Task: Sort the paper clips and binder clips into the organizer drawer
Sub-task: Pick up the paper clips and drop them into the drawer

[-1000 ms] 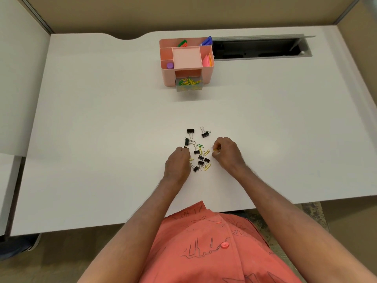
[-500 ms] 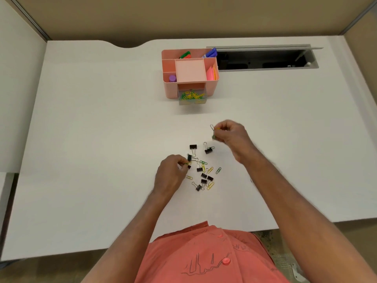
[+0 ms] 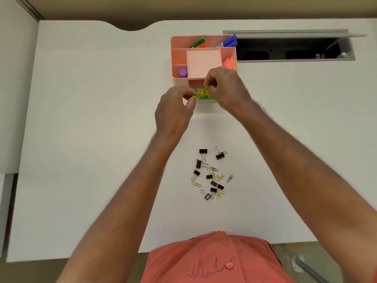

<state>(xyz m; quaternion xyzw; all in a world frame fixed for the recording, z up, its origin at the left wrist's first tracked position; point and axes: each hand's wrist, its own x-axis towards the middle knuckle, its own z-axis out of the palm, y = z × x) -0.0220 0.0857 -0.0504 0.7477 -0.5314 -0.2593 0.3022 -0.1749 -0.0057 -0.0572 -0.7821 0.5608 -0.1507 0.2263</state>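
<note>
Two hands meet above the open drawer (image 3: 204, 100) in the upper middle of the frame. The left hand (image 3: 173, 113), on the drawer's left side, has its thumb and fingers pinched together at a yellow paper clip just over the drawer's edge; what exactly it grips is too small to tell for sure. Just to its right, the right hand (image 3: 224, 88) pinches another yellow clip over the heap of green and yellow paper clips (image 3: 204, 94) already lying in the drawer, which juts from the front of the pink organizer (image 3: 179, 56). Judging from this, the step in hand is the drop: each pinch should loosen only once its clip hangs well inside the drawer walls, low over the heap, so nothing bounces onto the white tabletop (image 3: 81, 119). One hand at a time would keep the fingers from knocking each other. Lower in the frame, towards the middle, the unsorted pile (image 3: 211, 174) waits on the tabletop: black binder clips mixed with loose green and yellow paper clips, well apart from the organizer. Much of the sorting looks undone.
</note>
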